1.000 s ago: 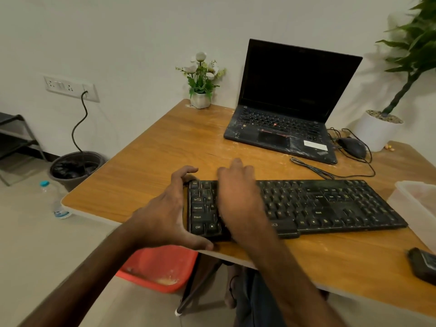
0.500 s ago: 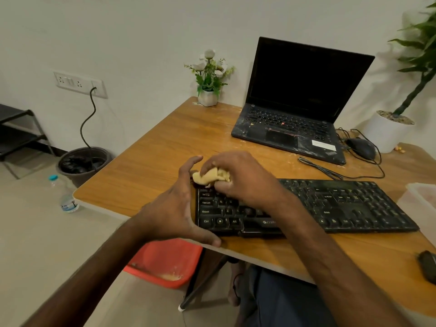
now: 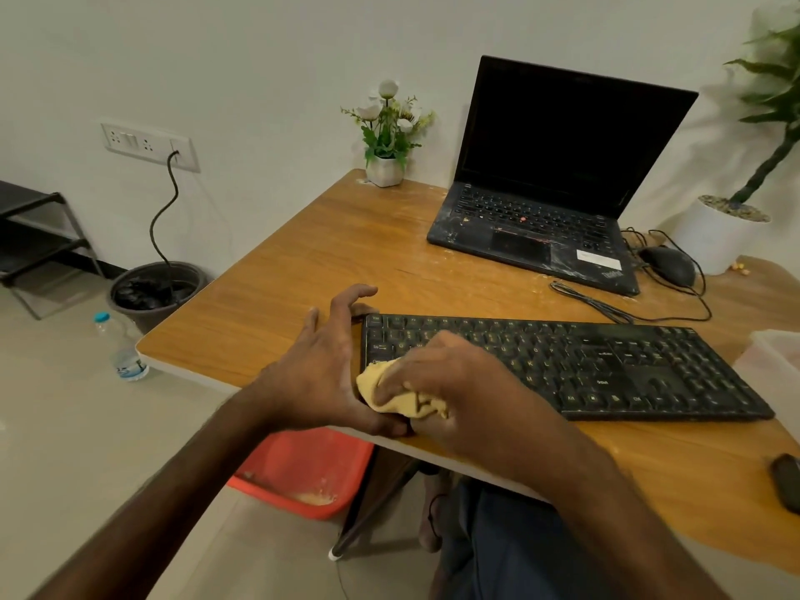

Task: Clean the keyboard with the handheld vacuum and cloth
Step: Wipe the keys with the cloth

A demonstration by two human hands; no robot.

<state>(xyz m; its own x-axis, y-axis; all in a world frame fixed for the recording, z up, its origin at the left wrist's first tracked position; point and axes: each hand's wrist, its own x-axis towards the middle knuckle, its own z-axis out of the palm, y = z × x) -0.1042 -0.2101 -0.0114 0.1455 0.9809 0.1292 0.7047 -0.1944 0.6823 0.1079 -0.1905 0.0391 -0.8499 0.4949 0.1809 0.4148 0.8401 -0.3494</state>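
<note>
Right hand grip on cloth; keyboard crosswise.

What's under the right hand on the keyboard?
A bunched yellow cloth, held by the right hand against the left end of the keyboard. The keys beneath are covered and can't be seen.

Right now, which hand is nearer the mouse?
Right. The right hand, holding the cloth on the keyboard's left end, lies nearer the mouse; the left hand grips that end, farther away.
</note>
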